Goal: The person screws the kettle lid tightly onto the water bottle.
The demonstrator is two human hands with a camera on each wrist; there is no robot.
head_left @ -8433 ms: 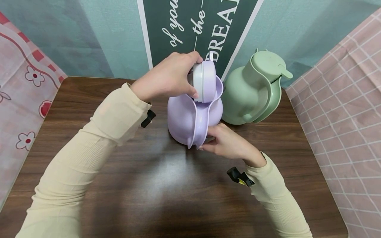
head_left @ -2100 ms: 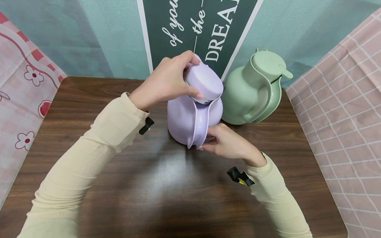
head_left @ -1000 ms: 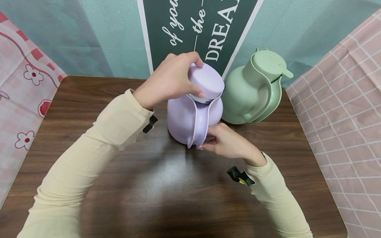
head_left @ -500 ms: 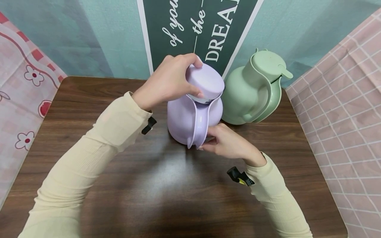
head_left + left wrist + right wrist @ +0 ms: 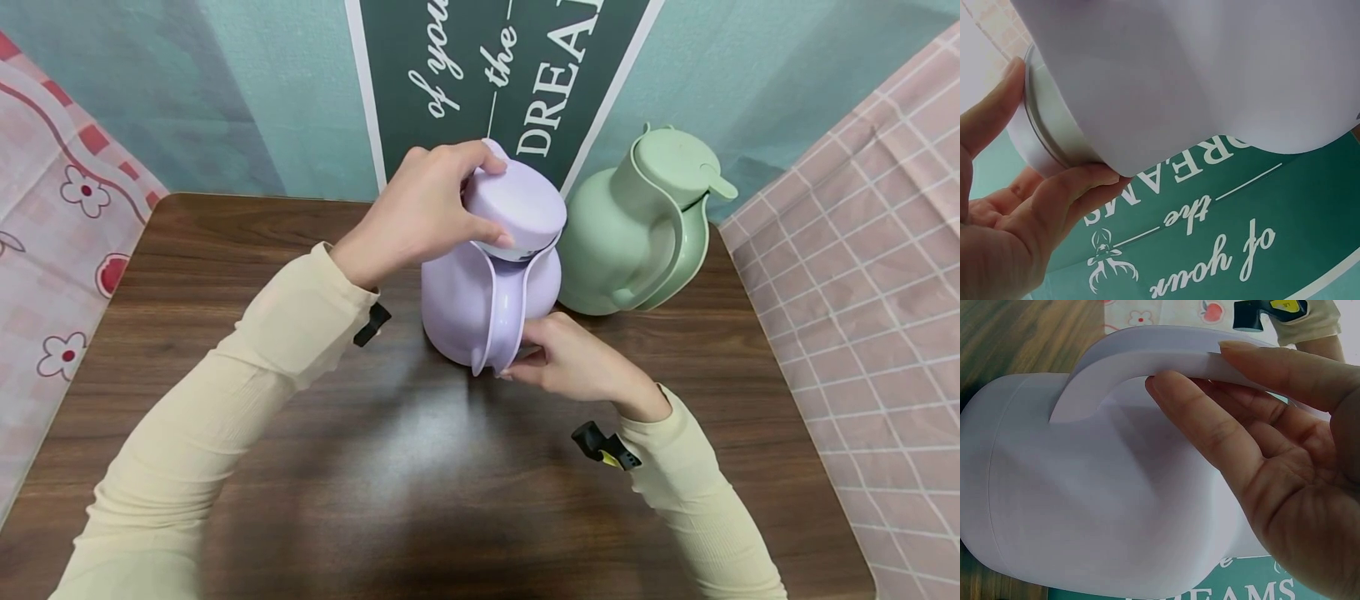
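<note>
A lilac thermos jug (image 5: 459, 300) stands upright on the table. On its neck sits the round lilac lid (image 5: 522, 204), its flat top facing up and a pale band showing below. My left hand (image 5: 431, 204) grips the lid from the left, thumb in front and fingers behind. In the left wrist view, the fingers (image 5: 1066, 194) curl round the lid's rim beside the jug's body. With my right hand (image 5: 577, 358) I hold the jug's handle (image 5: 508, 312) low down. The right wrist view has the thumb and fingers about the handle (image 5: 1141, 365).
Close behind on the right, a green thermos jug (image 5: 622, 237) with its lid on stands near the lilac one. A dark green lettered poster (image 5: 480, 83) hangs on the teal cloth behind. Bare brown tabletop (image 5: 420, 500) lies in front.
Several seconds ago my left hand held the lid tipped on edge over the neck; now it lies flatter there. Lately the lid and left hand shift only slightly. The right hand stays still.
</note>
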